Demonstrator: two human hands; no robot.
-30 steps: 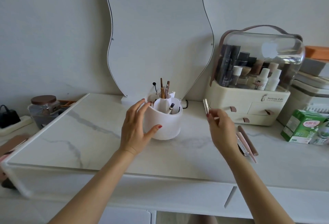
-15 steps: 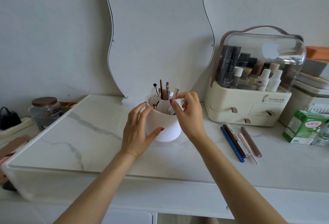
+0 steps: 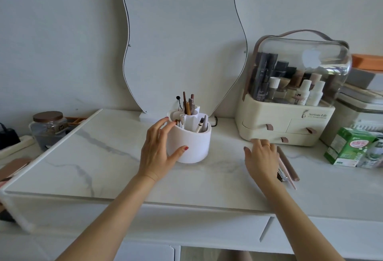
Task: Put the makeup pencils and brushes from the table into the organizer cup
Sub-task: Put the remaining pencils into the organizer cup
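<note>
A white round organizer cup [image 3: 191, 144] stands mid-table with several pencils and brushes upright in its compartments, among them a silver pencil [image 3: 182, 120]. My left hand [image 3: 158, 149] is wrapped around the cup's left side, thumb on its front. To the right, my right hand [image 3: 261, 157] lies palm down with fingers spread over a small group of pencils on the table. A brown pencil [image 3: 287, 163] and a pink one [image 3: 289, 175] stick out from under it; the rest are hidden by the hand.
A wavy mirror [image 3: 182, 39] leans on the wall behind the cup. A cream cosmetics case [image 3: 290, 124] with a clear lid stands at the right, a green carton [image 3: 350, 146] beyond it. A glass jar [image 3: 48, 128] sits off the table's left edge.
My right hand carried a silver pencil to the cup, left it there, then moved back right and down onto the pencils on the table. My left hand stayed on the cup.
</note>
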